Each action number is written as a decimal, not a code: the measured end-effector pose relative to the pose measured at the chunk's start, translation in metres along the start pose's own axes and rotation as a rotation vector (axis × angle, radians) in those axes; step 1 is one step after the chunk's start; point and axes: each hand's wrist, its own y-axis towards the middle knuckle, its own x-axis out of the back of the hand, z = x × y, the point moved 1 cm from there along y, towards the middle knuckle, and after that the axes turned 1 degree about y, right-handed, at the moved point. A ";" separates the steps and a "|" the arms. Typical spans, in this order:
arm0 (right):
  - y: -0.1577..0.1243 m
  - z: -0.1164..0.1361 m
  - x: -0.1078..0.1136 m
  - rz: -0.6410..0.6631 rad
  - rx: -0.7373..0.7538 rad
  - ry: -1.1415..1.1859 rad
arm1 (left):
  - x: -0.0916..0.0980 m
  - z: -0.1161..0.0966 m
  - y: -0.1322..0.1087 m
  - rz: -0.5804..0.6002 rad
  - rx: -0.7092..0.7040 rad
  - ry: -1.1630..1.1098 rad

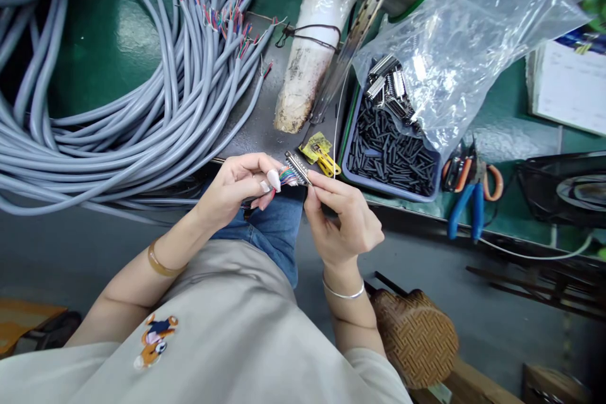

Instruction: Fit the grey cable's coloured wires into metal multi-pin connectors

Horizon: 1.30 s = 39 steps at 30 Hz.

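Observation:
Between my two hands is a metal D-sub connector point(297, 167) with a row of pins. Thin coloured wires point(288, 177) run from it toward my left hand point(241, 184), whose fingers are closed around the wire bundle. The thumb and forefinger of my right hand point(338, 211) pinch the connector's near right end. Just beyond the connector lie a yellow clip-like tool point(326, 161) and a yellow-green pad point(316, 144). Whatever lies inside my left palm is hidden by the fingers.
Many grey cables point(189, 113) with stripped ends cover the bench's left side. A blue tray point(391, 188) holds short black tubes point(388, 151); a plastic bag point(468, 44) with connectors point(391, 85) overlaps it. Blue-handled pliers point(466, 208) lie right. A wrapped white post point(307, 63) slants ahead.

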 end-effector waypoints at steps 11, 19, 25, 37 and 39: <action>-0.010 -0.002 0.000 -0.040 0.002 0.011 | 0.004 0.002 -0.006 0.065 -0.175 0.204; -0.005 -0.003 -0.004 -0.037 -0.127 0.070 | -0.001 -0.001 -0.002 0.013 -0.070 0.115; -0.003 0.001 -0.008 0.018 -0.171 0.107 | 0.002 -0.004 -0.001 -0.011 0.142 -0.087; -0.003 0.000 -0.009 -0.012 -0.161 0.123 | 0.003 0.001 -0.002 -0.057 0.056 0.071; -0.004 -0.002 -0.010 -0.016 -0.152 0.129 | -0.002 0.001 -0.003 -0.109 -0.012 0.185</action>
